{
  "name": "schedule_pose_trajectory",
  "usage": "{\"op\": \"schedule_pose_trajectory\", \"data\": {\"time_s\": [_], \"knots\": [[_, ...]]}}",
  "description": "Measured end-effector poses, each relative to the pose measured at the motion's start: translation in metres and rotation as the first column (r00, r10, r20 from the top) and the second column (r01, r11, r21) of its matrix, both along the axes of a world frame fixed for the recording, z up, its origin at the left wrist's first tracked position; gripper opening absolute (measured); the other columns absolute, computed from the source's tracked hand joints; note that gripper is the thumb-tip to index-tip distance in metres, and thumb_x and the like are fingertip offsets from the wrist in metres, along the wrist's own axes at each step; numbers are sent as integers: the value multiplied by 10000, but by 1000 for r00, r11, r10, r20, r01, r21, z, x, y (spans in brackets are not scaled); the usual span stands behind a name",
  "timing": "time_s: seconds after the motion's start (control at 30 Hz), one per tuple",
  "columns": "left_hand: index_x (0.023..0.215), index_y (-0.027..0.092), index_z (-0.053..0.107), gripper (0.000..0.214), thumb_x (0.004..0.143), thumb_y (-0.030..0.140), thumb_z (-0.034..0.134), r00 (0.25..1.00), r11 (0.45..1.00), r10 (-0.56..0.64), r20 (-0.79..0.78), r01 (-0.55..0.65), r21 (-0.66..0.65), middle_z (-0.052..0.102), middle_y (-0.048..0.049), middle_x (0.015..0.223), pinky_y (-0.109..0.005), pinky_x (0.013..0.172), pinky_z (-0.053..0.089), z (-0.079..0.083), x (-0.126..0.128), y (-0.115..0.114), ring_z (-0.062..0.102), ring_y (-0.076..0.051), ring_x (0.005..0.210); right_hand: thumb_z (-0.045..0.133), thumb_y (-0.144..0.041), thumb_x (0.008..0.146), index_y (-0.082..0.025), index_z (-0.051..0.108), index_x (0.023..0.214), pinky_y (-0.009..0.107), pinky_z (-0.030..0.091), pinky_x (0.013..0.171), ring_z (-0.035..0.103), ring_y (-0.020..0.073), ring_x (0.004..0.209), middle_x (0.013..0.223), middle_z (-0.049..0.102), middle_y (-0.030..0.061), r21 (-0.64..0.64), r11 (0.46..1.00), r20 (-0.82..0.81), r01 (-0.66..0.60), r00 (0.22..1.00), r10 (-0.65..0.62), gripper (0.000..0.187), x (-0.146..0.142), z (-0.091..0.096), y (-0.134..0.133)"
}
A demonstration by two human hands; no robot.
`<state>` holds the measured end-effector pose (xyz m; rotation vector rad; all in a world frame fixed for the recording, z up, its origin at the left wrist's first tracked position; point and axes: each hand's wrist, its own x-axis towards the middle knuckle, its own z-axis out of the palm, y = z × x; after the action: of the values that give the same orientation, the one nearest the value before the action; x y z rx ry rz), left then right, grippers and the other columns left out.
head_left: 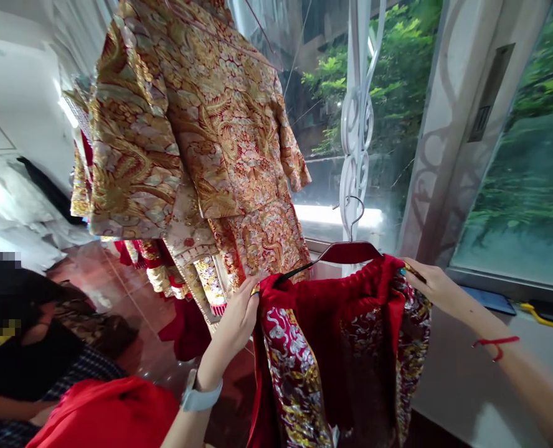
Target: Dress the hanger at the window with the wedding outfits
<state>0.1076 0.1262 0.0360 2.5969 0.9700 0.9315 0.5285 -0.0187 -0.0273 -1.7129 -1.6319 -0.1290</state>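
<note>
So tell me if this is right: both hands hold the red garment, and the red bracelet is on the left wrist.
Wrong wrist: the head view shows the bracelet on the right. Left hand and right hand do hold the garment.

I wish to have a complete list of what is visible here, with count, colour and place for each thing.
Velvet garment with embroidered panels: 1, red, silver, gold, between the hands
Metal-hooked hanger: 1, dark red, at garment's top
Embroidered jacket-and-skirt outfit: 1, gold and red, hanging upper centre
Ornate garments: several, red and gold, below outfit
Draped fabric: count unclear, white, far left
Person: 1, black top, lower left
Smooth cloth: 1, bright red, bottom left
Scrolled post: 1, white, before window
Framed window: 1, pale frame, right
Flat object: 1, blue, below window
Watch: 1, pale, left wrist
Cord bracelet: 1, red, right wrist
Left hand: 1, bare, gripping garment's left top
Right hand: 1, bare, gripping its right top
</note>
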Motion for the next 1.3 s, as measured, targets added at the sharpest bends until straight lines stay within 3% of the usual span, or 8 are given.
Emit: {"op": "schedule_pose_trajectory", "data": {"time_s": [0.13, 0.27, 0.43, 0.6, 0.8, 0.97, 1.07, 1.3], "knots": [[1297, 191, 577, 476, 925, 412, 377, 998, 972, -20, 64, 34, -233, 604, -103, 1354, -408, 1046, 447, 4, -1, 8, 535, -273, 1270, 384, -465, 940, -154, 623, 1193, 376, 540, 837, 687, 291, 988, 1143, 708, 140, -21, 1000, 1, 10, 1000, -10, 467, -3, 4, -3], [1159, 176, 678, 461, 904, 488, 454, 994, 957, -63, 87, 86, -278, 722, -93, 1146, -352, 919, 514, 13, 14, 9, 660, -268, 1056, 383, -455, 934, -172, 638, 1169, 375, 551, 825, 697, 295, 974, 1137, 714, 134, -22, 999, 14, 27, 1000, -27, 447, -5, 10, -5], [1015, 134, 736, 413, 909, 411, 447, 967, 996, 91, 239, -86, -30, 766, -106, 957, -319, 779, 534, 12, 36, 9, 705, -249, 867, 384, -408, 938, -192, 633, 1184, 375, 559, 803, 708, 285, 929, 1093, 731, 121, -28, 999, 22, 30, 999, -29, 411, -7, 12, -7], [1020, 157, 732, 353, 935, 361, 455, 906, 931, 184, 382, -285, 226, 772, -80, 851, -281, 649, 518, 24, 70, -12, 697, -197, 689, 372, -378, 955, -182, 605, 1219, 365, 554, 772, 710, 272, 882, 1024, 740, 124, -52, 999, 27, 9, 1000, -8, 404, -10, 9, -11], [1118, 214, 683, 315, 982, 237, 399, 951, 904, -93, 295, -44, 426, 744, -78, 1084, -394, 953, 519, 12, 111, -50, 674, -210, 1045, 361, -370, 978, -225, 589, 1256, 420, 539, 888, 668, 290, 1057, 1158, 702, 114, -68, 997, -31, -40, 999, 38, 387, -12, 13, -12], [1211, 242, 627, 349, 985, 211, 363, 958, 924, -176, 225, 82, 374, 603, -82, 1349, -466, 1071, 447, -11, 104, -13, 524, -215, 1283, 341, -369, 988, -228, 510, 1378, 472, 413, 1096, 539, 240, 1267, 1354, 594, 85, -1, 992, -96, -130, 987, 129, 447, -9, 16, -2], [1180, 238, 635, 343, 987, 227, 352, 959, 920, -213, 185, 132, 370, 613, -86, 1306, -453, 1078, 423, -7, 104, 12, 506, -214, 1279, 313, -361, 995, -242, 498, 1395, 470, 388, 1117, 517, 229, 1287, 1376, 575, 74, 34, 988, -149, -152, 977, 155, 456, -4, 12, 2], [1277, 188, 550, 375, 970, 309, 370, 990, 931, -51, -130, 94, 353, 668, -118, 1162, -426, 938, 472, 9, 107, 40, 605, -269, 1072, 340, -367, 988, -232, 496, 1378, 460, 401, 1085, 541, 235, 1209, 1291, 560, 113, 156, 988, -191, -12, 981, 42, 441, -7, 1, -2]]}}
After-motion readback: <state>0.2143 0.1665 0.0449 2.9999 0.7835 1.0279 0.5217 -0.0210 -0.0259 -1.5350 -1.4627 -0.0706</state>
